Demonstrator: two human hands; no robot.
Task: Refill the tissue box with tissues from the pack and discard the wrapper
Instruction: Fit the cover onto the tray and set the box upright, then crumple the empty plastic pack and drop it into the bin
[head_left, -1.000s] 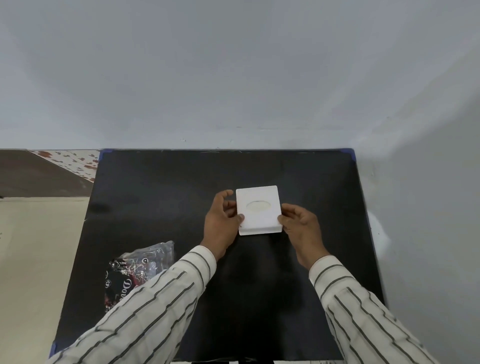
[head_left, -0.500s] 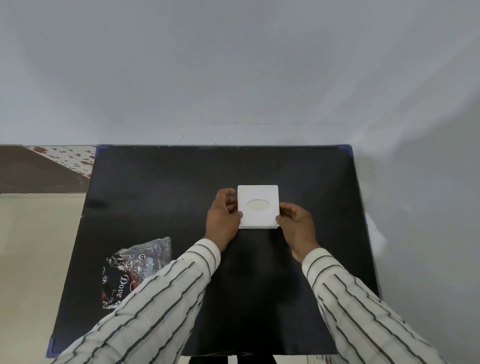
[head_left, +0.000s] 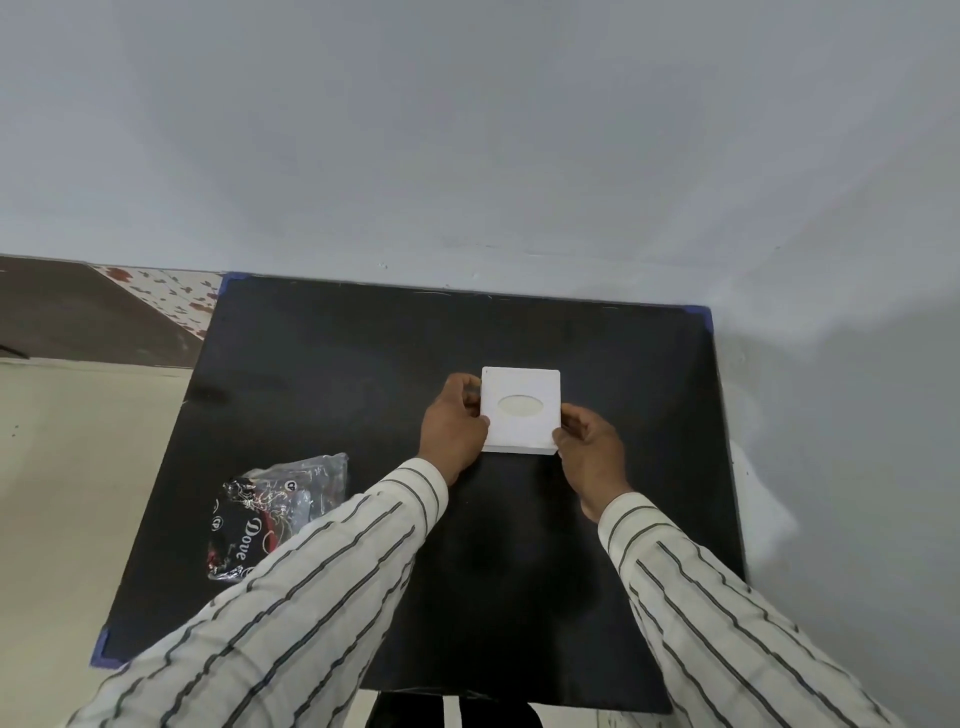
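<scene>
A square white tissue box (head_left: 521, 409) with an oval slot on top sits near the middle of the black table (head_left: 363, 364). My left hand (head_left: 453, 429) grips its left side, thumb on the top edge. My right hand (head_left: 588, 451) holds its lower right corner. A crumpled clear plastic wrapper (head_left: 270, 514) with black and red print lies at the table's front left, partly behind my left sleeve. Whether tissue shows in the slot I cannot tell.
The table stands against a pale wall at the back and right. A beige floor and a patterned strip (head_left: 166, 296) lie to the left. Blue tape marks the table corners (head_left: 101, 649).
The box has gone from slightly tilted toward me to lying flat, and sits a little farther from me. Both hands stay on its sides. The wrapper has not moved.
</scene>
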